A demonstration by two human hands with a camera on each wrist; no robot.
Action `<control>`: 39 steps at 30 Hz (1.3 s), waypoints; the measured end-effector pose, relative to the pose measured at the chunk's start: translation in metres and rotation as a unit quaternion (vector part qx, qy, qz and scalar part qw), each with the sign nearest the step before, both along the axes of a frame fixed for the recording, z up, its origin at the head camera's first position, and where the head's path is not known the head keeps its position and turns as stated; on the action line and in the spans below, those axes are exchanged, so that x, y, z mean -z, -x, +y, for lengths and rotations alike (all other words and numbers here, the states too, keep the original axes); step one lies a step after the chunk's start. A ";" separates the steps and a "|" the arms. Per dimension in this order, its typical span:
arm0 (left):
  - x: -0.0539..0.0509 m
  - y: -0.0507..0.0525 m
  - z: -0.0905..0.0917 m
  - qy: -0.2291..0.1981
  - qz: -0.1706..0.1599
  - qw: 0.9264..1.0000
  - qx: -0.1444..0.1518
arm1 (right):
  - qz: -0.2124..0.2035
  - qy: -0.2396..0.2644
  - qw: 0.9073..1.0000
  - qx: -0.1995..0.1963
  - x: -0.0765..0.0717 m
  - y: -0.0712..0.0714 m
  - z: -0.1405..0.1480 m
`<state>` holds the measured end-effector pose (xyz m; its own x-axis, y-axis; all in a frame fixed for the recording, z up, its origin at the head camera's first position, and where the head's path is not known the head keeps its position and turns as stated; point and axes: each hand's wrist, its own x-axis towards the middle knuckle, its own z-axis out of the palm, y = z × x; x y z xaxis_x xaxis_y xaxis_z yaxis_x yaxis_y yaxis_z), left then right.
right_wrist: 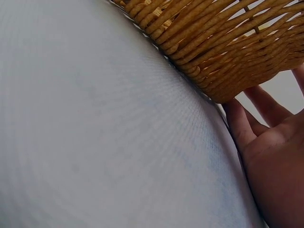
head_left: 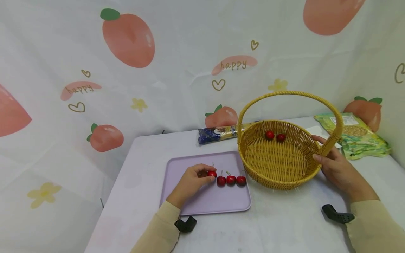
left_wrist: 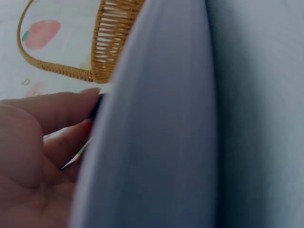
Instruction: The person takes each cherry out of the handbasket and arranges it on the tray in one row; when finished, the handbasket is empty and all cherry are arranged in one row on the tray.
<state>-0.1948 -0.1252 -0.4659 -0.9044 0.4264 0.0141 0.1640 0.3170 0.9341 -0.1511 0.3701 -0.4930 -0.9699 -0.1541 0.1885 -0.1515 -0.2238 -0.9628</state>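
A red cherry [head_left: 212,174] with a thin stem is pinched between the thumb and fingers of my left hand [head_left: 191,182], over the lilac tray [head_left: 196,207]. To its right, three more cherries [head_left: 231,180] sit in a row on the tray. In the left wrist view, the tray's edge [left_wrist: 161,118] hides most of the held cherry. My right hand [head_left: 336,168] grips the right side of the yellow wicker basket [head_left: 275,158], near the foot of its tall handle. Two cherries [head_left: 269,135] lie inside, against the far wall. The right wrist view shows fingers [right_wrist: 240,123] against the weave.
Behind the tray and basket lies a blue and gold packet [head_left: 218,135]. A green and yellow bag [head_left: 354,135] rests at the back right, with something white [head_left: 319,133] partly hidden beside it. A fruit-print cloth [head_left: 177,70] hangs behind the white table [head_left: 269,225].
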 end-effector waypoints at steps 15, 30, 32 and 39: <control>-0.004 -0.001 -0.004 0.092 0.007 0.995 0.037 | -0.019 0.004 1.000 0.001 -0.001 0.000 0.000; -0.005 -0.002 -0.003 0.111 0.023 0.993 0.044 | 0.000 0.004 1.000 0.001 -0.002 0.000 0.001; -0.005 -0.002 -0.003 0.109 0.025 0.993 0.046 | -0.001 0.005 1.000 0.002 -0.002 0.000 0.001; -0.004 -0.003 -0.004 0.105 0.021 0.993 0.043 | -0.009 0.001 1.000 0.003 -0.001 0.000 0.001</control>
<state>-0.1920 -0.1292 -0.4623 -0.8651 0.4995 -0.0459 0.2366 0.4871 0.8407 -0.1507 0.3707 -0.4916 -0.9738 -0.1488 0.1720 -0.1362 -0.2240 -0.9650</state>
